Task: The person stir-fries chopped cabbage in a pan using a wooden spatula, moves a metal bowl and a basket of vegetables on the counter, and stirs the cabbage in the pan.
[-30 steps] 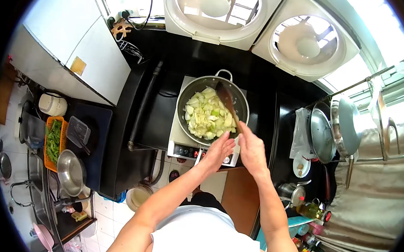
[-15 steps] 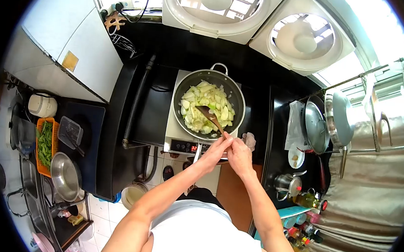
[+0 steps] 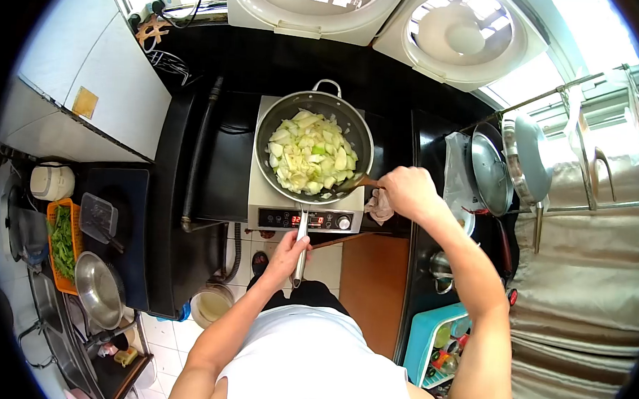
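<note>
A deep frying pan (image 3: 263, 160) stands on the induction cooker (image 3: 256, 196), full of pale green and whitish chopped vegetable pieces (image 3: 311, 150). Its long metal handle (image 3: 300, 265) points toward my body, and my left hand (image 3: 285, 255) is closed around it. At the pan's right rim my right hand (image 3: 408, 193) grips a wooden spatula (image 3: 366, 181). The spatula's blade dips among the vegetables at the lower right, partly hidden by them. A crumpled cloth (image 3: 379, 206) lies just below my right hand, beside the cooker.
Fan housings (image 3: 462, 37) stand along the back. Pans and a lid (image 3: 490, 176) hang or lean at the right, above a turquoise basket (image 3: 414, 342) of bottles. On the left are an orange basket (image 3: 77, 241) of greens, a steel bowl (image 3: 100, 289) and a clear container (image 3: 98, 217).
Both hands were together at the spatula near the pan's front. My left hand has moved down onto the pan handle. My right hand has swung right with the spatula. The view has shifted.
</note>
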`<act>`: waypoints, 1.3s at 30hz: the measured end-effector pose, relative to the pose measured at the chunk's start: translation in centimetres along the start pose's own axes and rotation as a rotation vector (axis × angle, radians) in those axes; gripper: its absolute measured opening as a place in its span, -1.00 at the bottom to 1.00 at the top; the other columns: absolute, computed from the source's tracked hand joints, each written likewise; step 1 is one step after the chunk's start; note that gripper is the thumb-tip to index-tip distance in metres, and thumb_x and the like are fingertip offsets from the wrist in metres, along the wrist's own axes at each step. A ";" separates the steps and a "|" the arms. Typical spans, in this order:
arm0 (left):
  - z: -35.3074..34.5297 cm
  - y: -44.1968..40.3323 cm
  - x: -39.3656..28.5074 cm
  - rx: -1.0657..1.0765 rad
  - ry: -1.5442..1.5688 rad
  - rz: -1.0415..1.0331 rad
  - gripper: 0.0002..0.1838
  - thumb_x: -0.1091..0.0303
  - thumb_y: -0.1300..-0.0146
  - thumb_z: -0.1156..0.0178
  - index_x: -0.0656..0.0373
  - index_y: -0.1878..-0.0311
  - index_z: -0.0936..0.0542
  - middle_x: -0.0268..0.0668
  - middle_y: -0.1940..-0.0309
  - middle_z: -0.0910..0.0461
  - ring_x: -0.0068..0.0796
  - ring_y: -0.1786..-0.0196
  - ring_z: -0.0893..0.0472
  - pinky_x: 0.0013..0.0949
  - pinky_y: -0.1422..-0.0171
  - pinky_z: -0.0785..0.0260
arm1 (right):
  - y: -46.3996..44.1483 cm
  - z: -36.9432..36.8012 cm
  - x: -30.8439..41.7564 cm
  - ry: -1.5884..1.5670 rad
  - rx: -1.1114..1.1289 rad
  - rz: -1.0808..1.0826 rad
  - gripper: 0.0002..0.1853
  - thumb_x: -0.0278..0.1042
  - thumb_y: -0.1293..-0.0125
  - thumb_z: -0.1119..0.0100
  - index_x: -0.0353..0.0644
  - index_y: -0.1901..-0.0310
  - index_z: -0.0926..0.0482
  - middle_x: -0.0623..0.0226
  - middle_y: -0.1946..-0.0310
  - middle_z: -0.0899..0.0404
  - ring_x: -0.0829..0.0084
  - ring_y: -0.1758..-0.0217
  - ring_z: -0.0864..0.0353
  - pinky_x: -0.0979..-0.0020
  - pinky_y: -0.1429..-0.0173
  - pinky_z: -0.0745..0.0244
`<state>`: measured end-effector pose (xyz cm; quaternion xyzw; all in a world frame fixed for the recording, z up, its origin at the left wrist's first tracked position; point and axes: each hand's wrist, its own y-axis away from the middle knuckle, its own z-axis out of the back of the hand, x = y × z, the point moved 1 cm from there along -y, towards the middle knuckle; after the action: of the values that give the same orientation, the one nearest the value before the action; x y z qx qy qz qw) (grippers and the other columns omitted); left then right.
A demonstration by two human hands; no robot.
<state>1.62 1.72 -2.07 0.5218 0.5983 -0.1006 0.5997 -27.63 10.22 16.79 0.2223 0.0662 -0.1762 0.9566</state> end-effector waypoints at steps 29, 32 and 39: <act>-1.8 1.0 -0.7 0.006 0.160 0.243 -0.70 0.08 -0.65 -0.06 0.13 -0.11 -0.48 -0.40 0.45 -0.47 -0.59 0.61 -0.45 -0.44 0.59 -0.29 | -9.1 5.9 -1.3 0.083 0.301 0.062 -0.74 -0.38 -0.27 -0.26 -0.14 0.08 -0.85 0.14 0.05 -0.84 0.13 -0.06 -0.85 0.15 -0.07 -0.75; -1.8 1.0 -1.1 0.012 0.133 0.243 -0.71 0.10 -0.67 -0.03 0.14 -0.09 -0.46 -0.41 0.45 -0.46 -0.60 0.60 -0.46 -0.43 0.58 -0.32 | -10.6 3.6 -0.8 0.174 0.258 0.096 -0.74 -0.43 -0.20 -0.31 -0.14 0.10 -0.86 0.15 0.09 -0.85 0.16 -0.02 -0.86 0.15 -0.01 -0.75; -1.7 0.9 -0.4 0.003 0.136 0.230 -0.64 0.07 -0.65 -0.05 0.17 -0.21 -0.49 -0.38 0.45 -0.47 -0.57 0.64 -0.42 -0.43 0.61 -0.25 | -11.4 2.9 -0.7 0.149 0.196 0.179 -0.80 -0.43 -0.19 -0.31 -0.20 0.18 -0.85 0.12 0.14 -0.85 0.15 0.03 -0.87 0.17 0.03 -0.75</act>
<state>1.14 3.21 -0.86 0.5935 0.5739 0.0035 0.5642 -32.37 -0.44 14.95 0.3322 0.0996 -0.0789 0.9346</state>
